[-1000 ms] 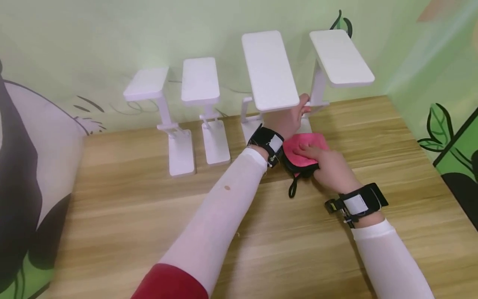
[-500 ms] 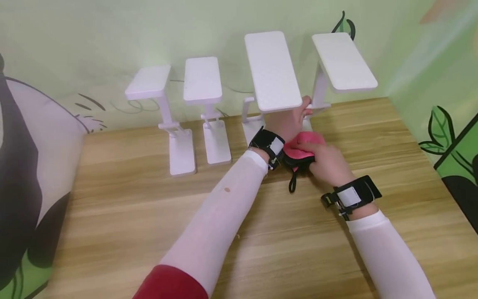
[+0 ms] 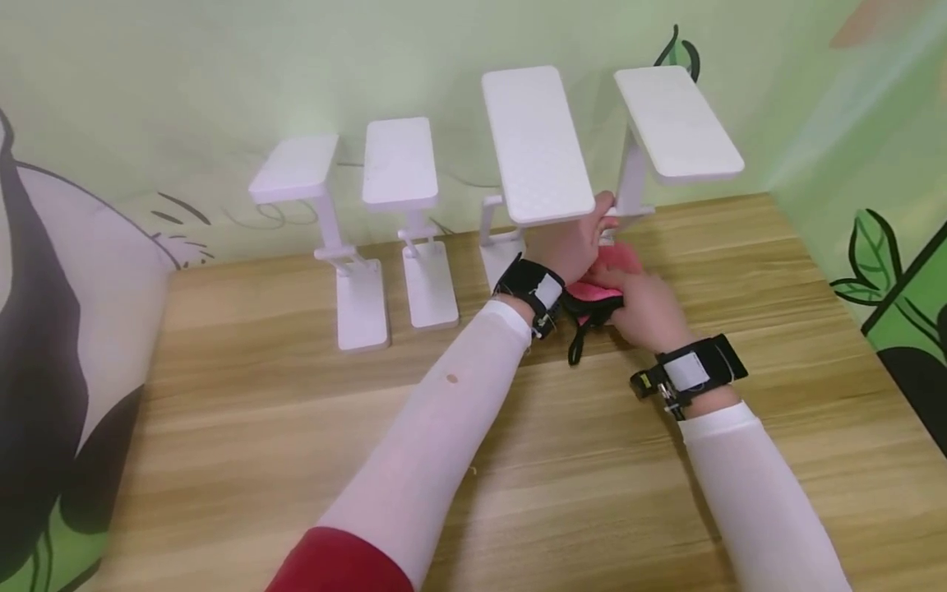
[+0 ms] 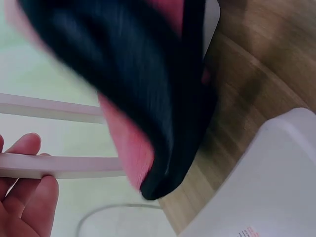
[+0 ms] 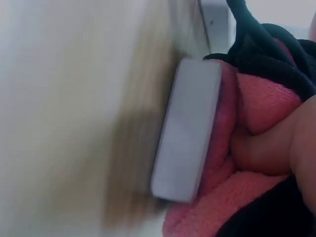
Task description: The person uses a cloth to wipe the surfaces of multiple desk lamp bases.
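My left hand (image 3: 565,247) reaches under the head of the third white desk lamp (image 3: 538,148) and grips a thin bar (image 4: 64,167) of the rightmost desk lamp (image 3: 676,123); its fingers curl round that bar in the left wrist view. With my right hand (image 3: 651,308) I hold a pink cleaning cloth (image 3: 621,259) with black edging and a hanging loop against that lamp's base. The right wrist view shows the thumb (image 5: 266,148) pushed into the cloth's folds, right along the side of the white base (image 5: 187,133). Much of the base is hidden by cloth and hands.
Two smaller white lamps, the leftmost lamp (image 3: 296,168) and its neighbour (image 3: 400,162), stand to the left on the wooden table (image 3: 259,460). Behind the row is a pale green painted wall (image 3: 414,49), with a thin cable (image 3: 473,181) running along it.
My right hand has moved forward and left with the cloth, which has gone from lying flat under the fingers to bunched round the lamp base. My left hand keeps its grip.
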A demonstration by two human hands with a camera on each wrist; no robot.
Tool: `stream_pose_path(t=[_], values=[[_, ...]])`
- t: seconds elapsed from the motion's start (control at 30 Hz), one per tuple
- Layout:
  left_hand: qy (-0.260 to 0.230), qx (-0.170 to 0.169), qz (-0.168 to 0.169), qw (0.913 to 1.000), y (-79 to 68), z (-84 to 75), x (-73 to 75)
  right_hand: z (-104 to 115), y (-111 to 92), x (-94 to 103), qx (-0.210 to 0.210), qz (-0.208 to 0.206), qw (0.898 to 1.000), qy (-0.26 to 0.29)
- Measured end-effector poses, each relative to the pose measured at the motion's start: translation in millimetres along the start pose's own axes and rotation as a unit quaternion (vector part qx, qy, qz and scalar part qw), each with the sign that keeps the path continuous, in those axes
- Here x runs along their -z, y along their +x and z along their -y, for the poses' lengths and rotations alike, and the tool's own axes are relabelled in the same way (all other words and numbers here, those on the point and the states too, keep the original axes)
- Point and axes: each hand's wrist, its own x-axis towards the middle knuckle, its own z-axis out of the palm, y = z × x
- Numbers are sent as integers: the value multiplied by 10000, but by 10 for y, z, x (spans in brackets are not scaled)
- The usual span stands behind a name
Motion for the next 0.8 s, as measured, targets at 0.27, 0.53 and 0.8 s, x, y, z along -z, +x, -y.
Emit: stream_pose_path(t=[0.27, 0.53, 0.8], values=[[207, -74, -209, 9995, 9, 14, -46, 45, -464, 52, 103, 196, 9996, -146], [237, -29, -131, 9996, -5, 13, -20, 8, -205, 17, 95, 128, 9999, -18], [130, -26, -187, 9997, -5, 8, -16, -128, 250, -72, 206, -279, 9993, -158]])
